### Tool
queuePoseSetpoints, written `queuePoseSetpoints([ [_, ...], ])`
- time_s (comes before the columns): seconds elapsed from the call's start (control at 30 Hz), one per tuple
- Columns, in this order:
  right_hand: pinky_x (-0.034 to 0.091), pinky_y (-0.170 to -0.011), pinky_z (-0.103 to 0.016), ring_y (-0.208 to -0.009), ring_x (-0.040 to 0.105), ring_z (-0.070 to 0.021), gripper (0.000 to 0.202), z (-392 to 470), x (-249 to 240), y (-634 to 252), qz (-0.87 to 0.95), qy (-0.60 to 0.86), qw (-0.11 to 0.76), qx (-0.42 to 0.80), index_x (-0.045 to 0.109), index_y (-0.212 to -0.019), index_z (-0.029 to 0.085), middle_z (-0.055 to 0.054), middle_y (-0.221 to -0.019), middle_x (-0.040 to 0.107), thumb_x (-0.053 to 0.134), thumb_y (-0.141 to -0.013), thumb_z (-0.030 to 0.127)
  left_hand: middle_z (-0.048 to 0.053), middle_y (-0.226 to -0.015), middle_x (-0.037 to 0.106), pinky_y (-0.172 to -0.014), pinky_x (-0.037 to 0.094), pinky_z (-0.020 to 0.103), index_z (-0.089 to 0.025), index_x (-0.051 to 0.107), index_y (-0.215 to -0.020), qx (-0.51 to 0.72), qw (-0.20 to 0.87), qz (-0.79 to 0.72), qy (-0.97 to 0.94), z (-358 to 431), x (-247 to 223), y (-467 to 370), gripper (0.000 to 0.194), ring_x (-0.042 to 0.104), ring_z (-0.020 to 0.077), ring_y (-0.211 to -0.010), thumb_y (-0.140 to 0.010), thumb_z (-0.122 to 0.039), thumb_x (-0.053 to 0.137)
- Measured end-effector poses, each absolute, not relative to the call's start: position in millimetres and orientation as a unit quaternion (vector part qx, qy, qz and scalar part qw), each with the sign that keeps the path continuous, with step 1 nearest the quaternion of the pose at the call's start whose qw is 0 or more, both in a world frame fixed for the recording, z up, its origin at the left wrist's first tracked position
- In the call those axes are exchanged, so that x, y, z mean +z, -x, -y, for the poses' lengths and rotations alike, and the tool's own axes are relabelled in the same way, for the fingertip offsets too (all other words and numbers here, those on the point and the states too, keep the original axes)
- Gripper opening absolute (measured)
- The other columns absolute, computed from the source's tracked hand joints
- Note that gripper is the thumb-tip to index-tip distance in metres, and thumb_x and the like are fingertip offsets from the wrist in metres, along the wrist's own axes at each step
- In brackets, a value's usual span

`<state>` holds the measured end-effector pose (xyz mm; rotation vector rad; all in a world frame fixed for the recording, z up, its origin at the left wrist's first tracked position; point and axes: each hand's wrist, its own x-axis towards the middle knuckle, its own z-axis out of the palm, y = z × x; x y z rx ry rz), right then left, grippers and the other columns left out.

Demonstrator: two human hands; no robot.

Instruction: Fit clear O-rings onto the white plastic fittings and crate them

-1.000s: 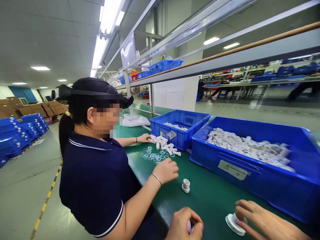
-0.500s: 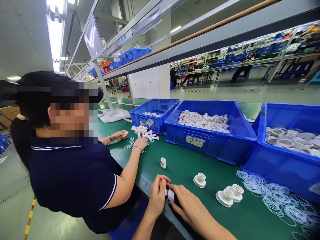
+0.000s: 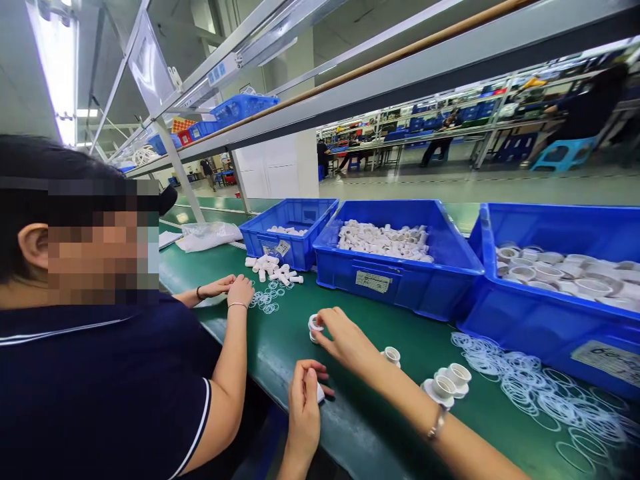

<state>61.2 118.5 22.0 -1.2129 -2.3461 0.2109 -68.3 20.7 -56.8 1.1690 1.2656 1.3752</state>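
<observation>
- Head view, writing: the middle blue bin (image 3: 400, 280) carries a white label (image 3: 373, 281) on its front wall, and the right blue bin (image 3: 550, 327) has one too (image 3: 603, 357); the print on both is too small to read.
- The right hand (image 3: 345, 340) reaches across the green table (image 3: 360, 427), fingers curled, pinching a small white fitting (image 3: 315, 327) that stands on the table at its fingertips.
- The left hand (image 3: 304, 400) sits nearer the table edge, fingers closed around a small white part (image 3: 320, 393), of which only the end shows.
- Just right of the right wrist stand three more white fittings: one (image 3: 393, 355) close by, two (image 3: 447, 385) touching each other further right.
- Clear rings (image 3: 540, 393) lie scattered before the right blue bin.
- A co-worker in a dark shirt (image 3: 110, 393) sits at the left, hands (image 3: 235, 290) together on the table beside loose white tubes (image 3: 273, 268) and small rings (image 3: 267, 300).
- A smaller blue bin (image 3: 290, 233) stands behind those tubes.
</observation>
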Motion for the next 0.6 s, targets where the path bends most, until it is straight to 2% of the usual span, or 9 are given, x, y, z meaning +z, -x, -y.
queuePoseSetpoints([
  [0.1, 0.050, -0.080, -0.033, -0.096, 0.058, -0.0236, 0.008, -130.0, 13.6, -48.4, 0.877, 0.433, 0.202, 0.052, 0.060, -0.095, 0.017, -0.007, -0.100, 0.065, 0.066, -0.093, 0.012, 0.007, -0.104, 0.063, -0.081, 0.050, 0.030, -0.017, 0.058, -0.105, 0.544, 0.448, -0.520, -0.482, -20.4, -60.8, 70.7, 0.046, 0.065, 0.0137, -0.078, -0.101, -0.057, 0.034],
  [0.3, 0.048, -0.077, -0.035, -0.095, 0.059, -0.0269, 0.010, -113.8, 7.1, -59.3, 0.889, 0.441, 0.126, 0.005, 0.066, -0.095, 0.015, -0.008, -0.095, 0.066, 0.073, -0.091, 0.020, 0.006, -0.102, 0.067, -0.080, 0.051, 0.031, -0.019, 0.060, -0.104, 0.544, 0.446, -0.519, -0.485, -21.8, -67.1, 74.5, 0.046, 0.067, 0.0163, -0.080, -0.099, -0.059, 0.039],
  [0.5, 0.047, -0.074, -0.036, -0.091, 0.058, -0.0260, 0.005, -64.5, 6.7, -96.4, 0.886, 0.456, 0.085, -0.018, 0.067, -0.095, 0.016, -0.008, -0.097, 0.065, 0.067, -0.093, 0.021, 0.008, -0.100, 0.070, -0.074, 0.055, 0.031, -0.019, 0.064, -0.102, 0.543, 0.438, -0.524, -0.489, -23.4, -65.6, 77.9, 0.050, 0.069, 0.0175, -0.076, -0.094, -0.064, 0.044],
  [0.6, 0.049, -0.078, -0.037, -0.097, 0.058, -0.0263, 0.001, -40.5, 7.1, -117.8, 0.878, 0.471, 0.087, -0.020, 0.068, -0.091, 0.018, -0.010, -0.108, 0.063, 0.067, -0.090, 0.017, 0.008, -0.096, 0.072, -0.070, 0.058, 0.034, -0.020, 0.068, -0.093, 0.553, 0.409, -0.543, -0.482, -24.5, -56.2, 76.3, 0.057, 0.070, 0.0201, -0.072, -0.085, -0.074, 0.051],
])
